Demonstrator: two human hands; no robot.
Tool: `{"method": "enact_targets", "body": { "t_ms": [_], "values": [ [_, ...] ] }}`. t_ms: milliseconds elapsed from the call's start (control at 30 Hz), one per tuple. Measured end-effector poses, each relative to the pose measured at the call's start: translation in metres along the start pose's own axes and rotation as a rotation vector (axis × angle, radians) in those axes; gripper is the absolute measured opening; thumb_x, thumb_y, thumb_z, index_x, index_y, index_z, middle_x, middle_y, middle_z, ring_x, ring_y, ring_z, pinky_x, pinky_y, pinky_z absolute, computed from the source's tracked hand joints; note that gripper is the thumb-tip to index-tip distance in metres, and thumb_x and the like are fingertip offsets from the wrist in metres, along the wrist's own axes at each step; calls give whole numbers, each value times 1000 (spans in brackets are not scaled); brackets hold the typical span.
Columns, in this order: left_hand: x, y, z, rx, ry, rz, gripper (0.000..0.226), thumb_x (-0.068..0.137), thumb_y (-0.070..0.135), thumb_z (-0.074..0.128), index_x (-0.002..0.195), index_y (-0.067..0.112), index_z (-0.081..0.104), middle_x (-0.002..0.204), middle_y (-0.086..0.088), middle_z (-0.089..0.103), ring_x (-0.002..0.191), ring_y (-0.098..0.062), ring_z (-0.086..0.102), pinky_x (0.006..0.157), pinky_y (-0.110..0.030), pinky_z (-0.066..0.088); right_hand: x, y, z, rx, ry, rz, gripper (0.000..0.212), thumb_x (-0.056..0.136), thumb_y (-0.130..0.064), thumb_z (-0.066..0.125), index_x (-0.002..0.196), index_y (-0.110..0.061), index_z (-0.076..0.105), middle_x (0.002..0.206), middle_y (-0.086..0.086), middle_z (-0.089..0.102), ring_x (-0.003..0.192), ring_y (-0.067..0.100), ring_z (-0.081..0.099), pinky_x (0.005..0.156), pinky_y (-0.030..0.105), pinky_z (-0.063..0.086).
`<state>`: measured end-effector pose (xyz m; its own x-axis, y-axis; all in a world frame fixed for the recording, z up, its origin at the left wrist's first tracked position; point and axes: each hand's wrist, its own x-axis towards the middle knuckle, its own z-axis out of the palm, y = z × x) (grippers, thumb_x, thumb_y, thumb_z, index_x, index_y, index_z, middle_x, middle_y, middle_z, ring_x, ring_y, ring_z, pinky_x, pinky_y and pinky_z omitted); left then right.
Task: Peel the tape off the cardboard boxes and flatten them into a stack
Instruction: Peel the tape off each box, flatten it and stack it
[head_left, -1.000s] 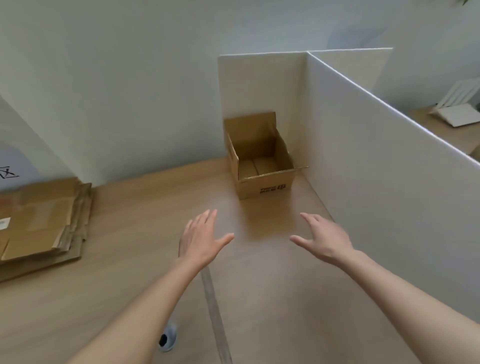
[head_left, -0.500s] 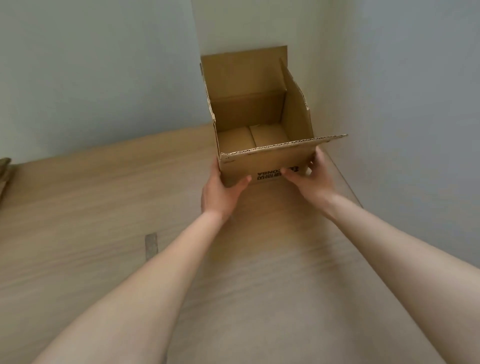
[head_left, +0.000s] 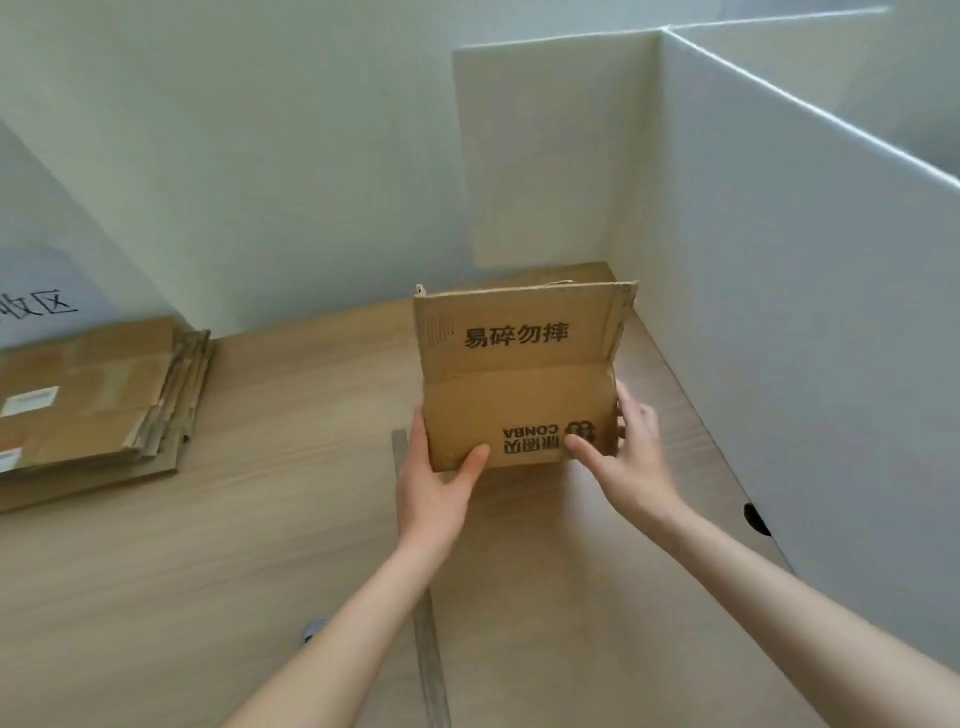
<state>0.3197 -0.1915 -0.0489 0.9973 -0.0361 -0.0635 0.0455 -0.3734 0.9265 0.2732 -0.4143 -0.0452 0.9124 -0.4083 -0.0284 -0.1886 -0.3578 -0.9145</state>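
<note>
A small brown cardboard box (head_left: 519, 395) with black print is held above the wooden table (head_left: 260, 545), near flap standing up and its printed side facing me. My left hand (head_left: 436, 478) grips its lower left corner, thumb on the front face. My right hand (head_left: 623, 457) grips the lower right corner, thumb on the front and fingers round the side. A stack of flattened cardboard boxes (head_left: 88, 410) lies at the table's left.
White partition boards (head_left: 779, 270) stand along the right side and behind the box. A grey tape strip (head_left: 431, 649) runs along the table toward me. A white wall with black characters (head_left: 36, 306) rises behind the flattened stack.
Both hands reached the box at the far corner, took hold of it and pulled it toward me off the table. It is now tilted so its printed front flap faces me.
</note>
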Motion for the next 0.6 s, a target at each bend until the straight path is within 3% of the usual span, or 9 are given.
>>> {"method": "enact_targets", "body": {
  "t_ms": [67,200,367,600],
  "values": [
    [-30,24,-30,41,14,9,104,78,51,84,156,51,16,146,21,50,128,-5,50,105,-24,38,-33,-34,-11,-31,7,-36,91,80,-42,83,154,-43,29,125,-7,42,114,5,52,105,33,45],
    [-88,59,-90,29,72,40,112,69,58,87,153,57,13,154,10,46,138,-17,46,114,-39,40,-104,-101,-25,-104,33,-132,96,72,-44,88,152,-28,38,126,-7,46,116,5,48,98,24,40],
    [-173,82,-162,40,141,113,116,70,48,90,153,57,10,155,9,45,135,-17,49,111,-41,44,-205,-159,-22,-63,62,-153,72,85,-38,79,148,-29,45,125,-2,46,116,10,51,100,32,46],
    [-288,52,-240,329,174,80,98,79,64,75,158,44,20,148,4,54,130,-24,54,101,-39,45,-327,-165,17,-43,46,-82,76,85,-54,74,149,-41,35,128,-9,59,105,16,66,88,46,60]
  ]
}}
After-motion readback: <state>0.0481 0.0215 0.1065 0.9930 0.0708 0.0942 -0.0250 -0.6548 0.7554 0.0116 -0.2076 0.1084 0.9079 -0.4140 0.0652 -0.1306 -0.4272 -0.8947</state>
